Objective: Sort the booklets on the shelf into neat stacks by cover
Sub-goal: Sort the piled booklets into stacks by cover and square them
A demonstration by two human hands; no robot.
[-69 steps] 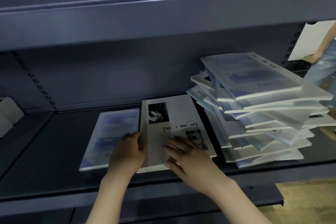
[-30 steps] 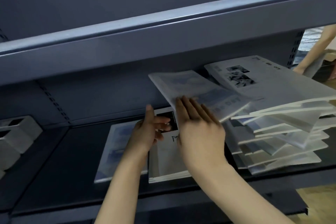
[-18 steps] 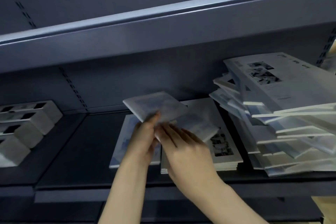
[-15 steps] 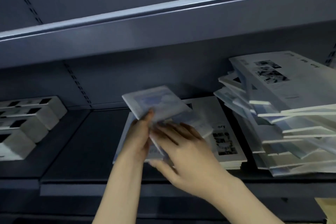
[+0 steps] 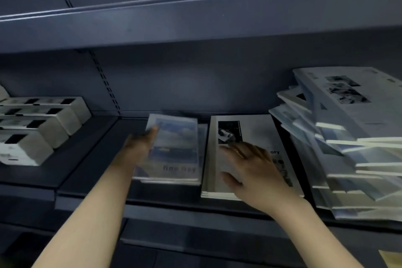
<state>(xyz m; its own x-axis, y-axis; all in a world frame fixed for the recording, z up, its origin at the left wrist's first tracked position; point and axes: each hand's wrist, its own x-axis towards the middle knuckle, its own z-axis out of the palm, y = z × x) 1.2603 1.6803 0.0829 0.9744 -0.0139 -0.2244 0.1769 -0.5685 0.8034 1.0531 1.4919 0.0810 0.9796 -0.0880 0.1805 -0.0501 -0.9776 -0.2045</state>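
Dark grey metal shelf (image 5: 91, 159). Left hand (image 5: 139, 148) at the left edge of the blue sky-cover booklet (image 5: 174, 150) atop a low stack; fingers blurred, grip unclear. Right hand (image 5: 254, 169) flat, fingers spread wide, on the grey photo-cover booklet stack (image 5: 250, 128) beside it. Untidy mixed booklet pile (image 5: 348, 148) at right.

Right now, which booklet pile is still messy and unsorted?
The tall pile at the far right: its booklets are fanned out with mixed covers. The sky-cover stack and the grey photo-cover stack beside it lie flat and squared.
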